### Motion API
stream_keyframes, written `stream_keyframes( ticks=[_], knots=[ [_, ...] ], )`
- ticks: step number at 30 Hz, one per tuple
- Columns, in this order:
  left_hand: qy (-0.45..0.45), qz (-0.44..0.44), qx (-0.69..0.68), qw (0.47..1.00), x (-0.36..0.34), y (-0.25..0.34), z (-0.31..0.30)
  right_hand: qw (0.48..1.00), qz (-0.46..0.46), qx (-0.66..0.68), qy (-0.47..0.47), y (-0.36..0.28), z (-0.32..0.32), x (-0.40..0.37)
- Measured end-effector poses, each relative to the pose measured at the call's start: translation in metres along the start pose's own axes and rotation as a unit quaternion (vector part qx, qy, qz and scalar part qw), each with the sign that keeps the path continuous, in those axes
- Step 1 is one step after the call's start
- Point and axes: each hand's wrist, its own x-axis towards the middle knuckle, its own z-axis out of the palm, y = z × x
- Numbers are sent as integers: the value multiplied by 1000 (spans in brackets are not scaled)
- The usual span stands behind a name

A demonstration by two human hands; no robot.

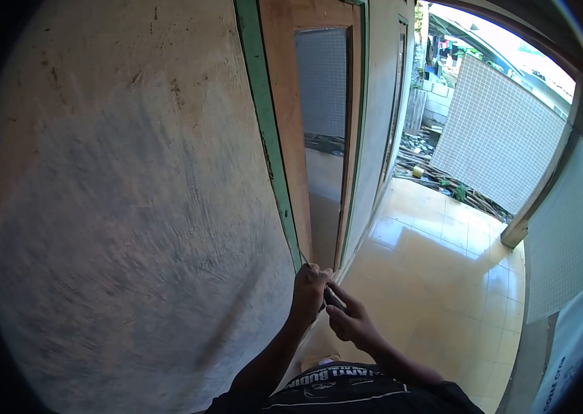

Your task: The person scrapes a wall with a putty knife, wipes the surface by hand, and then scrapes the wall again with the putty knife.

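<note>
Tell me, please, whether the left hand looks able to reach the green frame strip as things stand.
Probably yes: the left hand lies against the lower end of the green frame strip, with nothing between them; the right hand sits beside it, clear of the way.

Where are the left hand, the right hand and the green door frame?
left hand [308, 293], head view, back of the hand.
right hand [350, 321], head view, back of the hand.
green door frame [270, 134], head view, middle of the painted strip.
</note>
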Motion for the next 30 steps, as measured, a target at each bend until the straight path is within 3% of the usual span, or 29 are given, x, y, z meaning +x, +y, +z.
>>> stream_keyframes(
  ticks=[2,4,5,7,8,18,23,25,30],
  knots=[
    [4,-5,-13,1000,-6,-7,3,999,14,35,-1,12,1,-5],
    [8,29,7,1000,-6,-5,0,986,-116,-107,60,17,7,-3],
    [17,32,9,999,-7,0,-2,987,-113,-105,52,15,8,-2],
    [-5,28,-60,998,-13,26,3,878,-296,-358,116,0,17,-2],
    [-19,35,-80,996,-15,37,4,869,-298,-365,148,-13,30,-5],
    [-55,248,-73,964,-29,163,18,770,-441,-455,75,-95,82,9],
    [-92,274,-67,955,-14,189,11,717,-507,-465,111,-112,101,24],
    [-160,296,-126,933,-7,202,15,711,-512,-468,116,-129,109,27],
    [-159,283,-149,934,-12,205,20,714,-502,-476,107,-137,108,18]
  ],
)
